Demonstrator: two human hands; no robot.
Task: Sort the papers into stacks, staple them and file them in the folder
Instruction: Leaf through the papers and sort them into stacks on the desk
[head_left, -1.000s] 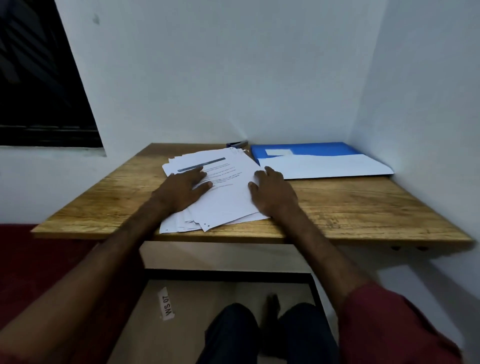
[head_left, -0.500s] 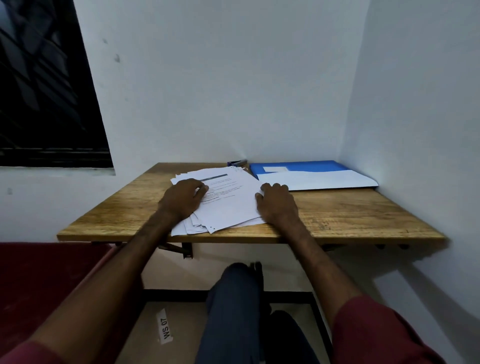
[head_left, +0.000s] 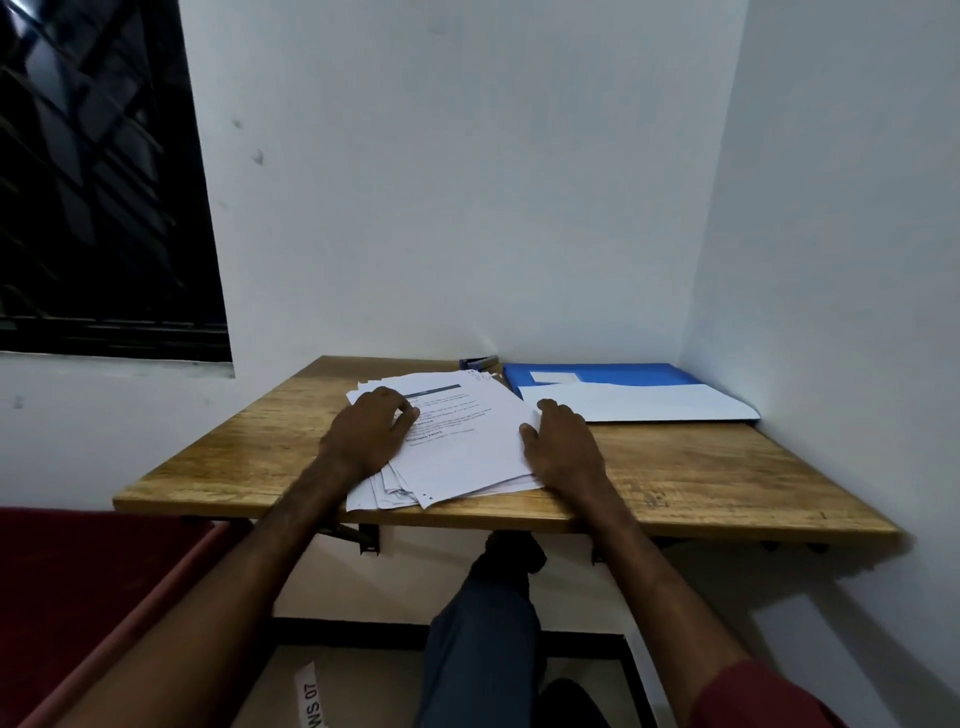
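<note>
A loose, fanned pile of white printed papers (head_left: 462, 447) lies on the wooden table (head_left: 675, 478), near its front edge. My left hand (head_left: 366, 431) rests palm down on the pile's left side, fingers slightly curled. My right hand (head_left: 563, 441) lies flat against the pile's right edge, thumb touching the top sheet. A blue folder (head_left: 613, 374) lies at the back right with a white sheet or flap (head_left: 639, 408) over its front half. A dark stapler (head_left: 479, 362) sits behind the papers by the wall, mostly hidden.
White walls close the table at the back and right. A dark window (head_left: 98, 182) is at the left. A red surface (head_left: 78, 587) sits low on the left. My legs (head_left: 483, 623) are under the table.
The camera has tilted up and back, so the table sits lower in view. My left hand's fingers have curled a little on the papers. The right hand stays at the pile's right edge.
</note>
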